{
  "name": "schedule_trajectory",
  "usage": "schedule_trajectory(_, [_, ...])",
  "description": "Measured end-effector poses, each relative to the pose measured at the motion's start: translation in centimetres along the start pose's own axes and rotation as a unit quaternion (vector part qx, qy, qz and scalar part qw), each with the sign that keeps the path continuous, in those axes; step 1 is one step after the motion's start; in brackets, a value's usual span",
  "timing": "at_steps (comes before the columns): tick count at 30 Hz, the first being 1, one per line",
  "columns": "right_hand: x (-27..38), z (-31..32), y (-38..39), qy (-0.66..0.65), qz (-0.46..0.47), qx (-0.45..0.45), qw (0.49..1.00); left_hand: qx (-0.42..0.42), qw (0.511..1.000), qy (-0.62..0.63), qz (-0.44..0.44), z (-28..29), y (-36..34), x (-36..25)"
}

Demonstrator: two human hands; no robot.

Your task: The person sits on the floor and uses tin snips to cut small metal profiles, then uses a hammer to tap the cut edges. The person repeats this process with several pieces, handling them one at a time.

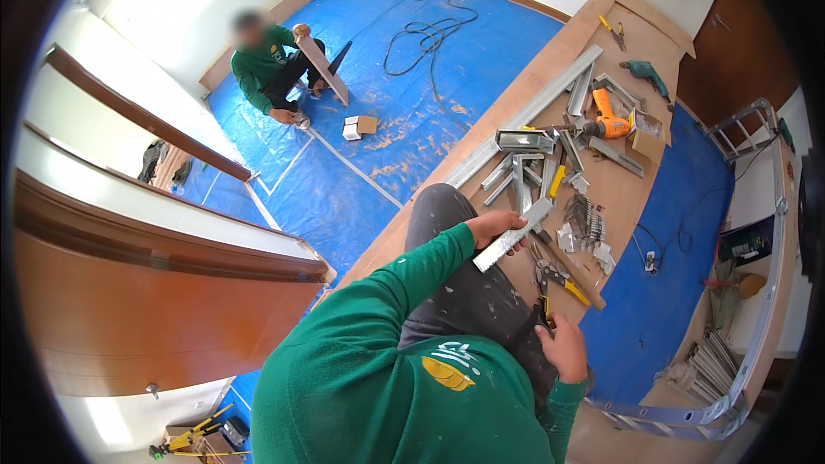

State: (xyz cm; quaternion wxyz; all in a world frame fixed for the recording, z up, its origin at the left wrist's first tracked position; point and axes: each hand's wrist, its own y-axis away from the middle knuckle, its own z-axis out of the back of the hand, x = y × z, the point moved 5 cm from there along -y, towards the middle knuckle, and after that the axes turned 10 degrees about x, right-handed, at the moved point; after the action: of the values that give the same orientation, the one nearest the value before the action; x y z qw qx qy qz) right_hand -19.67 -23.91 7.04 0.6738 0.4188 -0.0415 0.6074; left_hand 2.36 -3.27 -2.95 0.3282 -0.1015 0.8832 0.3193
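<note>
My left hand (497, 232) is closed around a short silver metal channel piece (514, 236), held slanting above my thigh. Lower down to the right, my right hand (563, 348) grips a black-and-yellow handle (542, 313). That handle seems to belong to the tin snips (545, 270) beside it, whose spread yellow handle (574, 290) rests on the wooden board; I cannot tell for certain that they are one tool. Cut metal channel pieces (521, 180) lie in a pile just beyond my left hand. Close by are several screws or small metal fasteners (584, 222).
The long wooden board (632, 206) carries an orange drill (607, 117), a green drill (646, 77), pliers (614, 33) and a long metal channel (533, 116). A co-worker (262, 64) squats on the blue sheeting (344, 185), holding a plank. A ladder (778, 292) lies right.
</note>
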Motion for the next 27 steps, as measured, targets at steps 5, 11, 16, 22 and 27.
schedule_trajectory(5, [3.7,2.5,-1.0,-0.008,0.035,0.006,0.999,-0.006,1.0,0.001,-0.007,-0.5,0.6,0.3])
schedule_trajectory(11, [5.4,-1.1,-2.2,0.004,0.101,0.057,0.993,-0.011,1.0,0.001,0.008,0.0,0.5,0.3])
schedule_trajectory(16, [3.7,-3.0,-2.4,0.011,0.086,0.089,0.992,-0.005,1.0,0.0,0.007,0.0,0.1,0.2])
schedule_trajectory(22, [2.9,-2.3,-3.0,0.016,0.047,0.072,0.996,-0.01,1.0,0.006,0.005,0.0,0.1,0.2])
schedule_trajectory(27, [2.8,-2.1,-3.4,0.022,0.042,0.073,0.996,-0.002,1.0,-0.004,-0.002,-0.2,0.3,-0.1])
